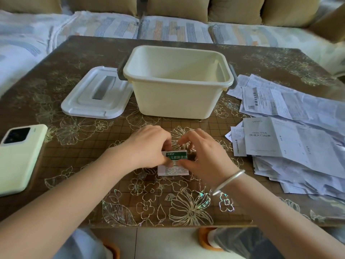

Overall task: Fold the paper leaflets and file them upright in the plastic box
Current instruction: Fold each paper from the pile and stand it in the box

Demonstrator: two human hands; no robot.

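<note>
Leftmost, one pale green smartphone is laid on the brown floral table; next, one white rectangular plastic lid, then one cream plastic box, seemingly unfilled. Near centre, one folded green-banded paper leaflet is pinched on the table by the left hand and right hand. Rightward, the overlapping pile of white leaflets cannot be counted. Should that grip slip, the crease could be set crooked.
</note>
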